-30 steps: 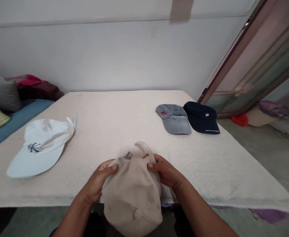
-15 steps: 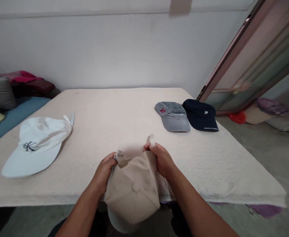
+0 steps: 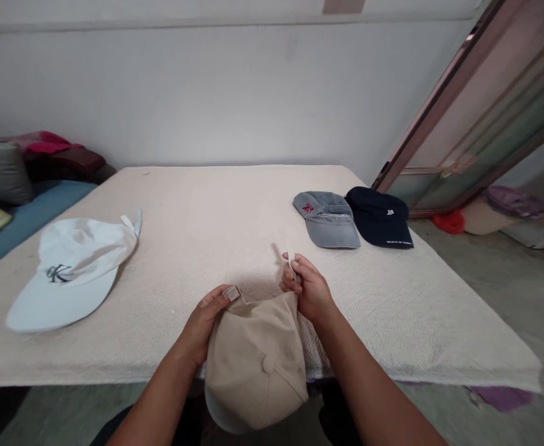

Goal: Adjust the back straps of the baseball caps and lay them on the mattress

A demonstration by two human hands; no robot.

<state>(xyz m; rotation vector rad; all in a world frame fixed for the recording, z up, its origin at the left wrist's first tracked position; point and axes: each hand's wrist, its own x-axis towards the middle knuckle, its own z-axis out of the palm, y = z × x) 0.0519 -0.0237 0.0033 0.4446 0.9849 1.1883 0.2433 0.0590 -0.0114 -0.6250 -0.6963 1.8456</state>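
Observation:
A beige baseball cap is held at the table's near edge, its crown up and its pale brim toward me, partly below the edge. My left hand is closed on the cap's back edge, beside the small buckle at the end of one strap side. My right hand pinches the loose end of the cap's strap, raised above the back opening. The two strap sides are apart. The inside of the cap is hidden from me.
A white cap with a dark logo lies on the left of the cloth-covered table. On the right, a grey cap touches a navy cap. A grey cushion is at far left; a glazed door frame stands right.
My right hand has shifted slightly up with the strap, its fingers more curled. The buckle now lies turned more upward by my left hand. The cap has moved a little right.

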